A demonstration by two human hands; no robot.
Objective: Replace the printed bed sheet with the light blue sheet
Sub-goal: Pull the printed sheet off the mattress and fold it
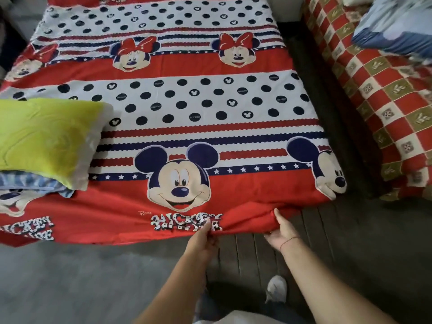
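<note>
The printed sheet point(177, 108), red with cartoon mouse faces, navy dots and stripes, covers the bed. My left hand point(204, 237) pinches its near red edge just below the printed lettering. My right hand point(281, 230) grips the same edge a little to the right, where the cloth bunches into a fold. A folded light blue cloth point(395, 29), blurred, lies on the neighbouring bed at the top right. I cannot tell whether it is the light blue sheet.
A yellow-green pillow point(46, 141) lies on the bed's left side over a blue striped cloth point(35, 183). A second bed with a red checked cover point(383, 94) stands to the right across a dark gap. Grey floor point(81, 281) and my shoe point(277, 288) are below.
</note>
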